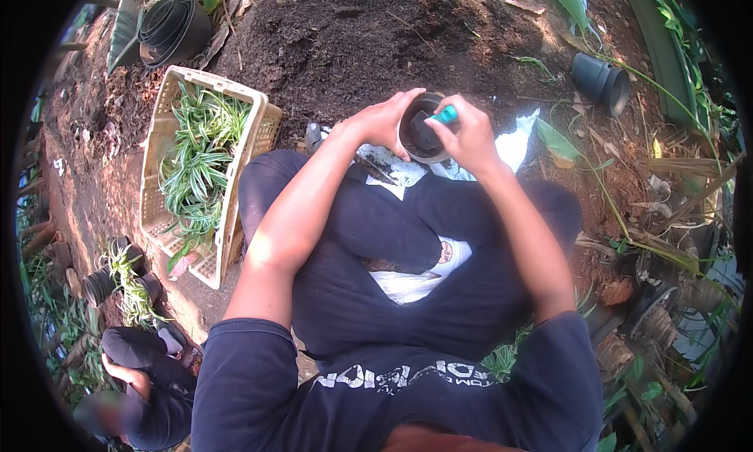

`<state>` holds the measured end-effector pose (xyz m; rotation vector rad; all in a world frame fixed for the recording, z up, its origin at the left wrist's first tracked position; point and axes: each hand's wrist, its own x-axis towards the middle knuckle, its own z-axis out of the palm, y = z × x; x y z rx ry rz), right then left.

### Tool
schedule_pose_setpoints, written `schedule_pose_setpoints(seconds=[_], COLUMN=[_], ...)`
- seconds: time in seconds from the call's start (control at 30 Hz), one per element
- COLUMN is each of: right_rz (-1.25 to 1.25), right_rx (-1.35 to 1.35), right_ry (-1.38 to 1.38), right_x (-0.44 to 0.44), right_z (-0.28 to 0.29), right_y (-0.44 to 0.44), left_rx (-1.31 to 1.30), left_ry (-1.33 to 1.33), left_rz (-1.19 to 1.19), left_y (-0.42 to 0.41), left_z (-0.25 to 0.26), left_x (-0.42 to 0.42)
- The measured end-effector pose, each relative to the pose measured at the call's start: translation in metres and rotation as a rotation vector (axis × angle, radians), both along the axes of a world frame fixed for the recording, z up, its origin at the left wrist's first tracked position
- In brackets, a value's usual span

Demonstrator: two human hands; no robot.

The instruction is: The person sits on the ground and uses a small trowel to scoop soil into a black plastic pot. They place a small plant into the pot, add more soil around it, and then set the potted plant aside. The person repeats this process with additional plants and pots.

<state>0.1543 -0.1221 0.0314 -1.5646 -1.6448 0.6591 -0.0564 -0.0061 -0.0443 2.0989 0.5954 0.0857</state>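
Above my crossed legs, my left hand (385, 124) grips the left side of a round plant pot (432, 156) with dark soil in it. The fingers wrap its far rim and the thumb lies on the near side. My right hand (466, 135) holds a small hand trowel by its green handle (445, 115). The trowel's dark blade (421, 125) points down inside the pot, over or in the soil; I cannot tell how deep. Beneath the pot lies a white plastic sheet or sack (400, 168), with soil scattered on it.
A beige plastic crate (220, 240) of variegated spider plants (203, 158) stands at my left. Beyond my hands spreads a heap of dark soil (335, 46). Black pots sit back left (173, 31) and right (600, 84). Another person (153, 387) sits at lower left beside potted plants (126, 275).
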Motion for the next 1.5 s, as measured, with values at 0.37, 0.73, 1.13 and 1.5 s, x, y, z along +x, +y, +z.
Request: schedule_pose_setpoints(seconds=[0.37,0.73,1.13,1.5], right_rz=[-0.101,-0.161,-0.205,0.079], right_rx=[0.069,-0.03,0.165,0.059], right_ry=[0.104,0.083,-0.043,0.045], right_x=[0.004,-0.013,-0.001,0.017], right_z=[0.003,-0.017,-0.008,0.005], right_y=[0.006,-0.003,0.004,0.002], left_rx=[-0.004,0.01,-0.007,-0.023], left_ry=[0.022,-0.011,-0.001,0.074], left_rz=[-0.007,-0.034,-0.019,-0.022], left_y=[0.005,0.004,0.002,0.003], left_z=[0.0,-0.003,-0.001,0.003], left_x=[0.0,0.006,0.005,0.008])
